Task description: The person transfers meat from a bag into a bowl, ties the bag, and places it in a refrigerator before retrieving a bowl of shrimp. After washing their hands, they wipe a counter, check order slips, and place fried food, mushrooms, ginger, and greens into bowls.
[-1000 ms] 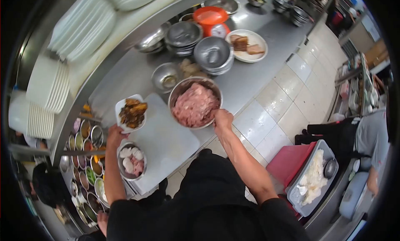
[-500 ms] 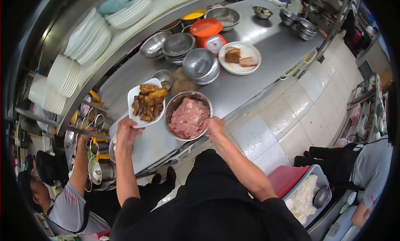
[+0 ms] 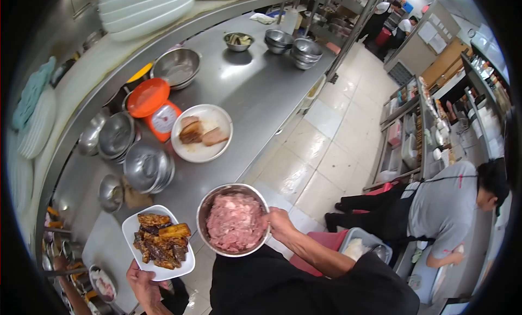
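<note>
My left hand (image 3: 144, 286) is closed on the lower edge of a white square dish (image 3: 182, 263), which carries browned, glossy pieces of food (image 3: 162, 241). My right hand (image 3: 281, 223) grips the right rim of a round steel bowl (image 3: 204, 233) filled with pink raw minced meat (image 3: 235, 221). Both vessels are held side by side, a small gap between them, close to the front edge of the steel counter. Beyond them on the counter, a white plate (image 3: 202, 155) bears pieces of cooked meat (image 3: 191, 133).
An orange kitchen scale (image 3: 155, 111) stands among stacked steel bowls (image 3: 145, 165) on the counter (image 3: 239, 89). White dishes (image 3: 147, 13) are piled on the shelf above. At right a co-worker (image 3: 443, 206) bends over another counter, near a grey tub (image 3: 375, 240) on the tiled floor's side.
My view has swung to the right, showing more of the aisle and the co-worker there. Dish and bowl stay in my hands and now sit lower in view, nearer my body.
</note>
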The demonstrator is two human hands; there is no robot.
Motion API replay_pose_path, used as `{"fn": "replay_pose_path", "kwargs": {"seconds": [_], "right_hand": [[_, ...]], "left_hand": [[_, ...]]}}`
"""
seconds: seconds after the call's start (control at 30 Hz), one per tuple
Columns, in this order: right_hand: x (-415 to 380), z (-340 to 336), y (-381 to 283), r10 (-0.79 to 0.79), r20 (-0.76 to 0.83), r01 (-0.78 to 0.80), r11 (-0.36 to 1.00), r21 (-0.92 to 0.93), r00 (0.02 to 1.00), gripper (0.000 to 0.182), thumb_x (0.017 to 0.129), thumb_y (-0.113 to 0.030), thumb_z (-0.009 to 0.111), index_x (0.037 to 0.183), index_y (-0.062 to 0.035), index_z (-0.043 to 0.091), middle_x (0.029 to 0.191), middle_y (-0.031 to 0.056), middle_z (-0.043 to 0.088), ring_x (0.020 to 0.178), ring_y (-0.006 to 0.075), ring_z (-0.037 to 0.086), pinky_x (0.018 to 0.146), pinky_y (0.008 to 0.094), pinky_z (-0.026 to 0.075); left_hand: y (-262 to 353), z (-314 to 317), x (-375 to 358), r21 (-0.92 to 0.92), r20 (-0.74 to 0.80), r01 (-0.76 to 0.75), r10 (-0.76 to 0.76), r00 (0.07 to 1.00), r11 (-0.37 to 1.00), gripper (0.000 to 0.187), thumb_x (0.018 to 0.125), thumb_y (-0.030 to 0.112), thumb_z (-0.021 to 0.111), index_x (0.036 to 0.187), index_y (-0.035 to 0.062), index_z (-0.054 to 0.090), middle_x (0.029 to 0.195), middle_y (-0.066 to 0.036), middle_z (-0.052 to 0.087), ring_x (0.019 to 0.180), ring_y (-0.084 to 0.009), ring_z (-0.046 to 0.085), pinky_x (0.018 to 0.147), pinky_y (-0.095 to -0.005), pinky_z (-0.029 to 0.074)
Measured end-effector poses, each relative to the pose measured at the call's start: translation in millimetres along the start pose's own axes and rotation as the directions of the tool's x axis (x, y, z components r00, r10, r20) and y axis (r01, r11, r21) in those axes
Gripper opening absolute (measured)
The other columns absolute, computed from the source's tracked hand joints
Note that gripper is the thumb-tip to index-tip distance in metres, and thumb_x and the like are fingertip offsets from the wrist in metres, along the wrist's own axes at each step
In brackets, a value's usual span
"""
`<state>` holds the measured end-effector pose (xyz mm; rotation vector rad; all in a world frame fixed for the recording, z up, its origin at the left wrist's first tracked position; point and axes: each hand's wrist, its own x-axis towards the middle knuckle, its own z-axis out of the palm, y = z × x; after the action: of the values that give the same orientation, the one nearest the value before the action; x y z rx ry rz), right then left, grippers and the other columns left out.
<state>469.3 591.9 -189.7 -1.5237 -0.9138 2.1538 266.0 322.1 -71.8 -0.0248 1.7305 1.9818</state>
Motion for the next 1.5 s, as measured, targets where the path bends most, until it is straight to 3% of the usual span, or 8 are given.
{"fn": "replay_pose_path", "kwargs": {"seconds": [0.13,0.4,0.53,0.93,1.07,1.2,1.47,1.5], "right_hand": [[-1.0,-65.1,-61.8,-0.038,-0.257,0.084,0.982,0.168,0.966,0.023,0.052,0.006,0.051,0.073,-0.0022,0.056,0.062,0.0031,0.052,0.044,0.0120,0.041,0.037,0.0255,0.025],[77.0,-201.9,-148.7,-0.051,-0.424,0.299,0.786,0.542,0.904,0.014,0.054,0.004,0.050,0.064,-0.0053,0.050,0.053,0.0031,0.045,0.036,0.0125,0.036,0.033,0.0229,0.023],[113.9,-243.7,-224.6,-0.052,-0.405,0.285,0.791,0.541,0.913,0.015,0.057,0.000,0.045,0.052,-0.0128,0.040,0.047,-0.0001,0.039,0.032,0.0101,0.031,0.028,0.0206,0.021],[275.7,-273.4,-483.4,-0.263,-0.194,0.327,0.755,0.569,0.945,0.017,0.061,0.001,0.049,0.055,-0.0123,0.041,0.052,-0.0008,0.039,0.035,0.0090,0.029,0.031,0.0197,0.018],[297.5,-257.2,-573.9,-0.192,-0.321,0.359,0.700,0.617,0.927,0.020,0.059,0.003,0.052,0.056,-0.0133,0.042,0.049,-0.0035,0.035,0.035,0.0080,0.027,0.030,0.0184,0.018],[352.0,-268.7,-661.7,-0.231,-0.275,0.350,0.753,0.557,0.933,0.023,0.060,0.002,0.049,0.052,-0.0159,0.036,0.045,-0.0060,0.033,0.033,0.0059,0.026,0.028,0.0156,0.020],[491.4,-264.7,-806.0,-0.281,-0.210,0.351,0.724,0.594,0.936,0.010,0.061,0.000,0.049,0.061,-0.0098,0.051,0.052,-0.0048,0.046,0.036,0.0053,0.028,0.030,0.0158,0.023],[518.3,-265.9,-819.9,-0.362,-0.286,0.461,0.665,0.588,0.887,0.009,0.064,-0.002,0.051,0.060,-0.0102,0.050,0.052,-0.0034,0.045,0.036,0.0066,0.029,0.031,0.0165,0.026]], "left_hand": [[-9.3,83.2,41.2,0.036,0.214,0.079,-0.085,0.973,0.996,0.039,0.061,-0.003,0.043,0.097,-0.0145,0.049,0.071,-0.019,0.060,0.039,-0.0228,0.055,0.030,-0.0297,0.047],[-24.4,264.7,100.7,0.115,0.434,0.038,-0.084,0.897,0.993,0.038,0.062,0.001,0.044,0.097,-0.0133,0.050,0.068,-0.019,0.059,0.039,-0.0237,0.053,0.031,-0.0320,0.046],[-40.0,328.7,100.1,0.066,0.351,0.083,-0.101,0.931,0.994,0.036,0.063,-0.001,0.044,0.096,-0.0130,0.051,0.067,-0.019,0.059,0.040,-0.0234,0.055,0.031,-0.0311,0.046],[-66.7,429.2,130.4,0.048,0.211,0.049,-0.058,0.976,0.998,0.036,0.063,0.003,0.044,0.096,-0.0110,0.052,0.067,-0.018,0.059,0.040,-0.0226,0.055,0.032,-0.0304,0.046],[-73.8,479.4,163.7,-0.039,0.142,0.047,-0.041,0.989,0.998,0.037,0.063,0.005,0.048,0.097,-0.0097,0.053,0.068,-0.017,0.060,0.039,-0.0220,0.055,0.031,-0.0296,0.047],[-69.7,530.3,184.4,-0.095,0.123,-0.001,0.013,0.992,0.995,0.038,0.061,0.006,0.050,0.096,-0.0090,0.053,0.070,-0.017,0.060,0.039,-0.0221,0.055,0.031,-0.0304,0.046],[-73.3,604.8,180.8,-0.052,-0.154,-0.089,0.080,0.985,0.995,0.037,0.063,0.008,0.048,0.095,-0.0090,0.051,0.067,-0.016,0.059,0.039,-0.0220,0.054,0.030,-0.0297,0.044],[-76.8,612.8,175.5,-0.017,-0.223,-0.069,0.063,0.973,0.997,0.036,0.065,0.009,0.046,0.097,-0.0083,0.050,0.066,-0.015,0.058,0.039,-0.0215,0.053,0.030,-0.0293,0.044]]}}
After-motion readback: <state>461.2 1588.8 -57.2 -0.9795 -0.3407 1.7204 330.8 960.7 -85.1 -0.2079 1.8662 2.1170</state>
